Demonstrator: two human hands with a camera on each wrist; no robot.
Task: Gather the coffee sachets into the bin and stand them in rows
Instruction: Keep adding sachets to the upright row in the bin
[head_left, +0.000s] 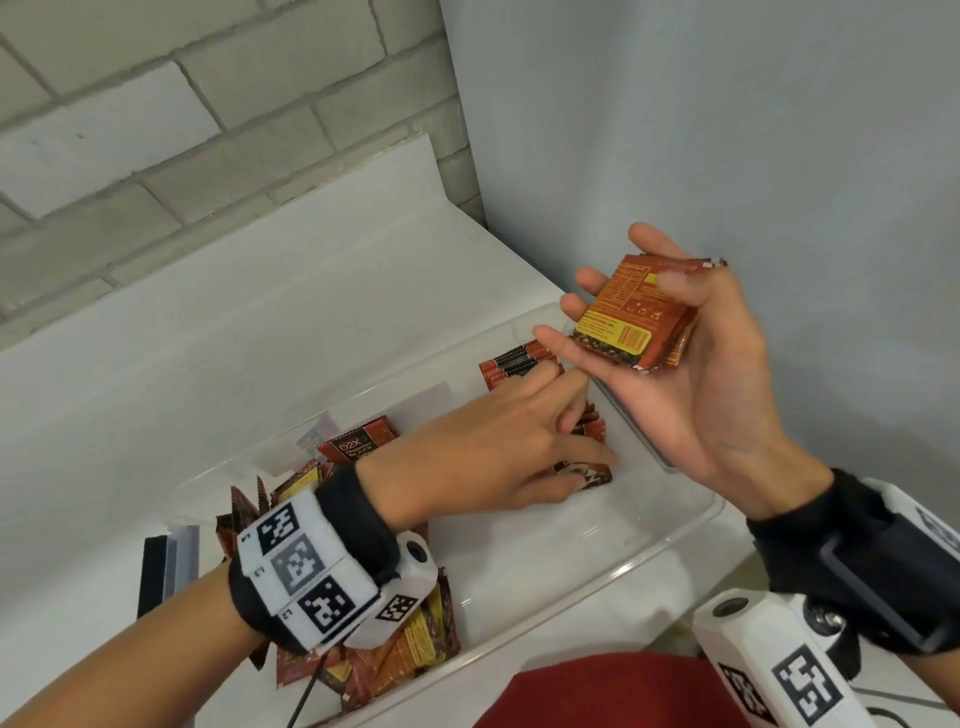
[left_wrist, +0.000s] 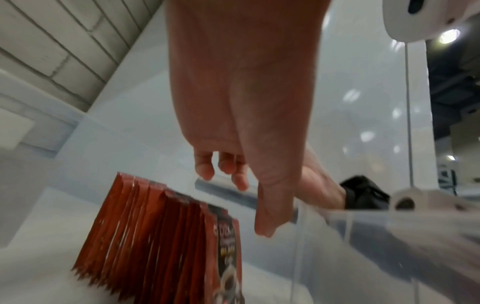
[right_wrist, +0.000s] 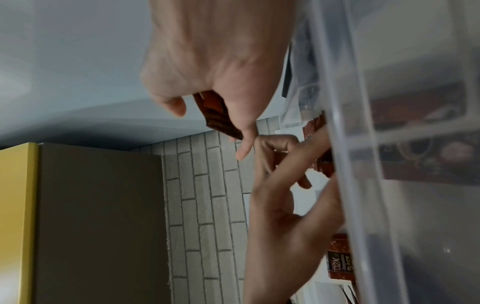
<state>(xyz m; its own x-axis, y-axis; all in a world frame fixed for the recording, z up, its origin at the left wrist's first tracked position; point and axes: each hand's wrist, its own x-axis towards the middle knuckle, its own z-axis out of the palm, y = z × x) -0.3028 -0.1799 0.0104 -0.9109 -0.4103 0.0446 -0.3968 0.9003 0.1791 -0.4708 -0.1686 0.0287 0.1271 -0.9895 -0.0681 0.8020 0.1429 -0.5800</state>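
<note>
The right hand clamps a thin stack of light, slippery red foil coffee sachets by its flat faces; the left hand, fingers loosely apart, steadies the standing row in the clear plastic bin.

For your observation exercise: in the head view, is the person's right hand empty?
No: the right hand is raised palm-up above the clear bin, holding a small stack of coffee sachets under its thumb.

It looks like a plain indoor work corner, perhaps a lab or stockroom, though I cannot tell which: a white worktop runs into a corner between a pale painted brick wall and a smooth bluish wall, with a yellow-edged cabinet nearby.
</note>
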